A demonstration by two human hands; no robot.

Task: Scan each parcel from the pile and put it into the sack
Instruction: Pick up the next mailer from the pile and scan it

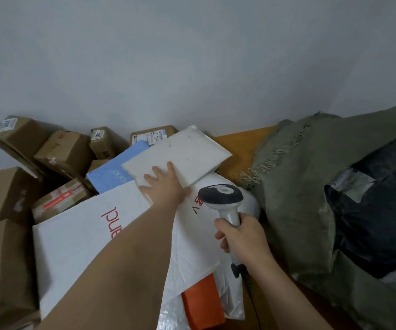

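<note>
A plain pale grey-blue wall [192,55] fills the upper half of the view, meeting an orange-brown wooden tabletop [237,148] whose bare strip shows between the parcel pile and the sack. The pile crowds the left side against the wall — brown cardboard boxes [66,151] tumbled at angles, some with white labels, a light blue mailer [113,170], and a large white bag with red lettering [85,232] lying nearest the camera, an orange packet [201,303] poking out beneath it. On top of the heap lies a white padded envelope [182,156], tilted, with the left hand [166,184] on its near edge: fingers spread flat across its face, thumb tucked by the edge — whether the thumb pinches underneath cannot be told. The right hand [239,234] is wrapped around the handle of a grey barcode scanner [223,198], its dark head just beside the envelope. At the right slumps an olive-green woven sack [299,175], its mouth open, dark wrapped parcels [370,222] inside.
</note>
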